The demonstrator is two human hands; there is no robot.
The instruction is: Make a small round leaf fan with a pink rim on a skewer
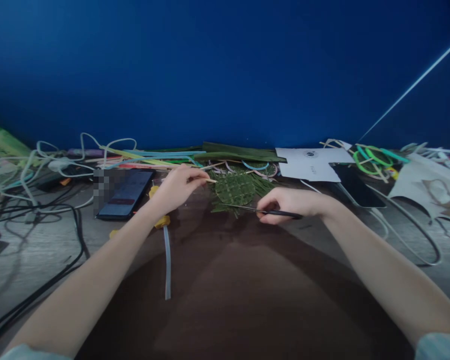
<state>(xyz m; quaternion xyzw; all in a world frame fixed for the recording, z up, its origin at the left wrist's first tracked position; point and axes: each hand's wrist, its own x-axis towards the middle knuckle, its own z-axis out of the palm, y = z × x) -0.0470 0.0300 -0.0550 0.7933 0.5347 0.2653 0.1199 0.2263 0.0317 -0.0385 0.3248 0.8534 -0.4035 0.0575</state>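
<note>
My left hand is closed in a pinch on a thin pale strip, whose tip pokes out toward the woven piece. That green piece, a round mat of woven leaves with loose leaf ends around it, lies between my two hands. My right hand is wrapped around a pair of scissors. Their dark handle is partly hidden by my fingers, and the blades point left across the near edge of the woven leaves. From this view I cannot tell whether the blades touch them.
Behind the mat lie long green leaves and coloured strips. A phone and a yellow object with a whitish strip are left. White paper, another phone and a cable lie right; black cables run left.
</note>
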